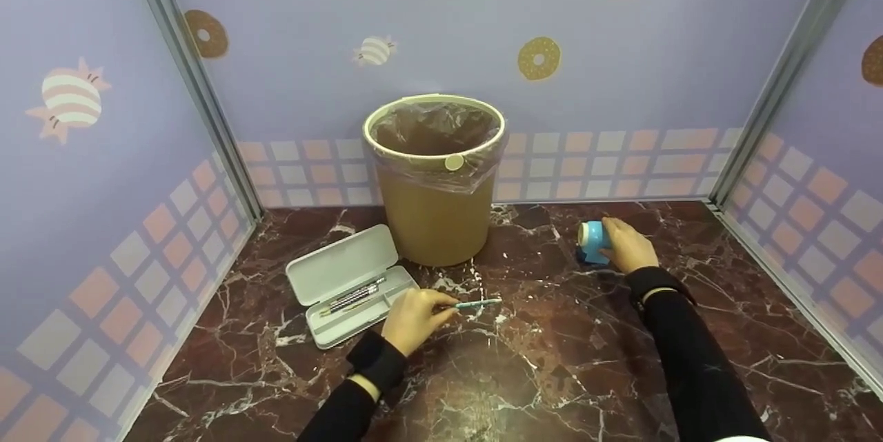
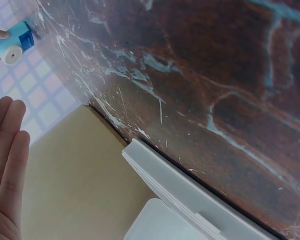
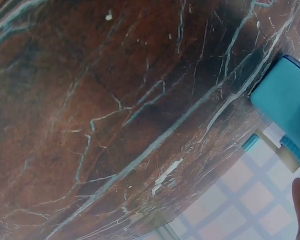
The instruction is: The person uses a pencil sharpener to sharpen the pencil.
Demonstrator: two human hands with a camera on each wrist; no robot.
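My left hand [image 1: 412, 321] pinches a slim teal pencil [image 1: 479, 303] between thumb and fingertips, its free end pointing right above the table. In the left wrist view, the other fingers of that hand [image 2: 9, 167] extend and hold nothing. On the right, my right hand [image 1: 630, 249] grips a blue crank pencil sharpener [image 1: 593, 242] from its right side. The right wrist view shows the sharpener's body [image 3: 282, 95] close to the table, with a beige crank and teal knob. A gap separates pencil and sharpener.
An open grey pencil case [image 1: 345, 264] lies beside the left hand, with several pens or pencils [image 1: 352, 297] inside. Behind it stands a tan bin [image 1: 438, 214] with a clear liner. Patterned walls [image 1: 621, 69] enclose the marbled table [image 1: 524, 373] at the back and sides.
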